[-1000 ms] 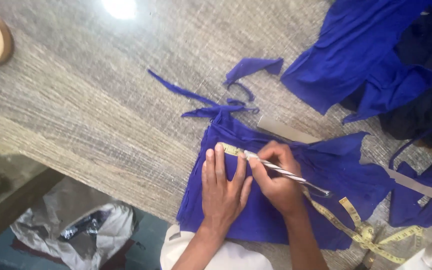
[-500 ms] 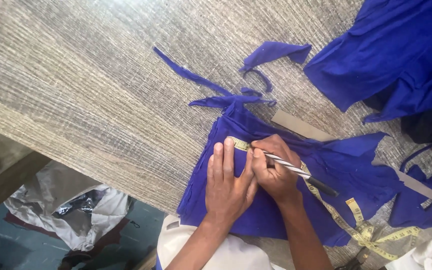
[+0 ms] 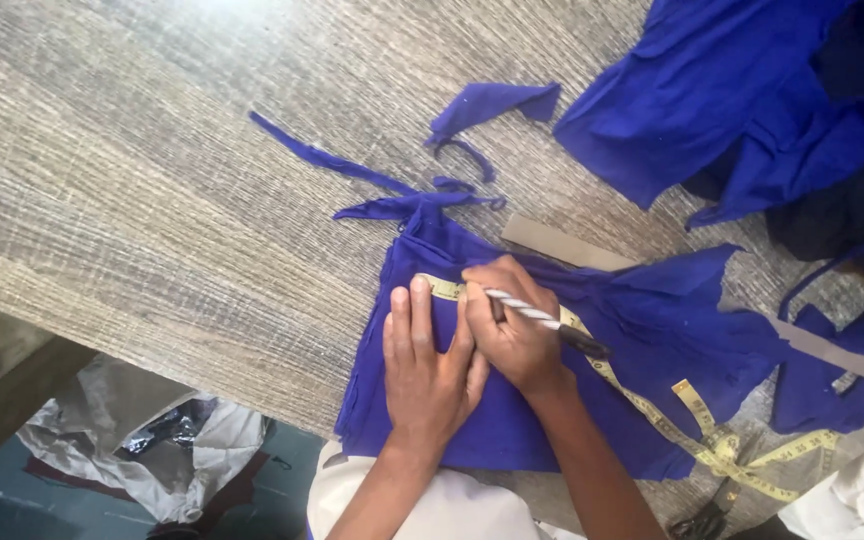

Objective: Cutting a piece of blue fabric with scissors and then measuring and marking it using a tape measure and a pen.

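Head view, left to right. Below the table [image 3: 152, 200] edge, left of the left hand, crumpled pale plastic wrapping [image 3: 142, 440] lies on the floor, partly hidden by the tabletop and cut by the frame; its contents cannot be made out. The left hand [image 3: 427, 365] lies flat, fingers together and extended, pressing on the folded blue cloth [image 3: 512, 330] and grasping nothing; its fingertips touch the yellow tape [image 3: 652, 405]. Just beside it, touching, the right hand [image 3: 512, 325] is closed around a pen [image 3: 542, 318] with a striped white barrel and a dark end. The pen's long axis runs from upper left to lower right: the tip end is hidden under the fingers, the dark end points away to the right past the knuckles. The tape runs under both hands along much the same diagonal, then coils to the lower right of the right hand, where a dark tool [image 3: 702, 520] is cut off by the frame. Above the hands lie blue scraps [image 3: 492, 100]; a beige strip [image 3: 562, 243] shows beyond the right hand. Farther right, a heap of blue fabric [image 3: 742, 110] is cropped by the edge.
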